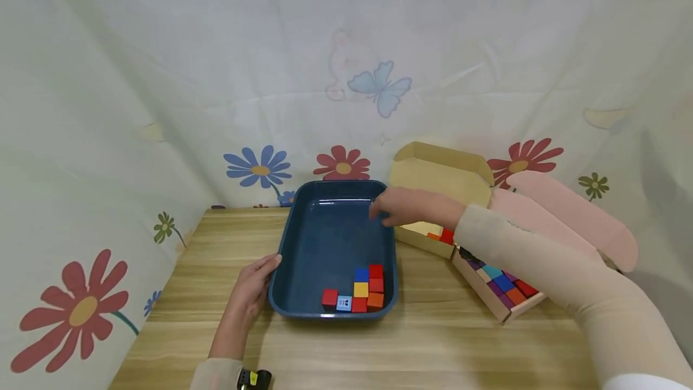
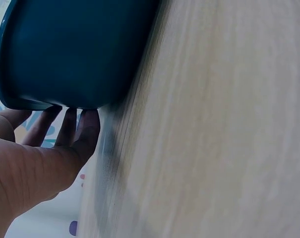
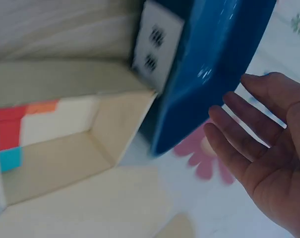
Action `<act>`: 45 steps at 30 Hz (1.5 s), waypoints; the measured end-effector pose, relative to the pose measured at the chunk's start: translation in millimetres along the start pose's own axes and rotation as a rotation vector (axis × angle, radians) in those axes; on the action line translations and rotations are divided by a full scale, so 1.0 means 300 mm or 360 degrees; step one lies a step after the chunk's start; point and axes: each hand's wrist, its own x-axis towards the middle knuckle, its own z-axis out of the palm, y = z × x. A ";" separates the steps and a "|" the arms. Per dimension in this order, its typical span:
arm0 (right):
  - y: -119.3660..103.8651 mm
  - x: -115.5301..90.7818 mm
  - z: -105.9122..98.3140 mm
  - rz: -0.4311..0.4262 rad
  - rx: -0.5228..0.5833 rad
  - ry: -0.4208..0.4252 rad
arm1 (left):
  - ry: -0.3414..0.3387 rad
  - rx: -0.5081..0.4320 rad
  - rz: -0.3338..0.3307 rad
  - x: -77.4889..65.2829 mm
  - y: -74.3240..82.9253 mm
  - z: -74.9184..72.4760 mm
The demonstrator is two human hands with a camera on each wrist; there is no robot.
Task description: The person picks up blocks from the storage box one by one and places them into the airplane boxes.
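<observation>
A dark blue tray lies on the wooden table. My left hand holds its left rim, thumb at the edge and fingers against the outer wall, as the left wrist view also shows of the hand. Over the tray's right rim hovers my right hand, its fingers loosely bent with nothing in them; the right wrist view shows that palm bare. In the tray's near right corner sit several small cubes, among them a yellow cube, a blue cube and a light blue printed cube.
Right of the tray stands an open yellow box with a few red and orange cubes. An open pink box beside it holds many coloured cubes, partly hidden by my right sleeve. A flowered curtain hangs behind.
</observation>
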 end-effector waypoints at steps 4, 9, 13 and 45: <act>-0.097 0.043 0.005 -0.0074 -0.0047 -0.0086 | -0.0004 -0.0032 -0.0008 0.004 -0.003 -0.004; -0.199 0.094 0.031 -0.0276 -0.0026 -0.0172 | 0.0012 -0.0032 -0.0010 0.004 -0.009 -0.007; -0.267 0.130 0.066 -0.0407 -0.0026 -0.0277 | 0.0016 -0.0026 -0.0019 0.002 -0.012 -0.005; -0.490 0.219 0.225 -0.0457 -0.0356 -0.0503 | 0.0031 -0.0032 0.0012 0.006 -0.009 0.000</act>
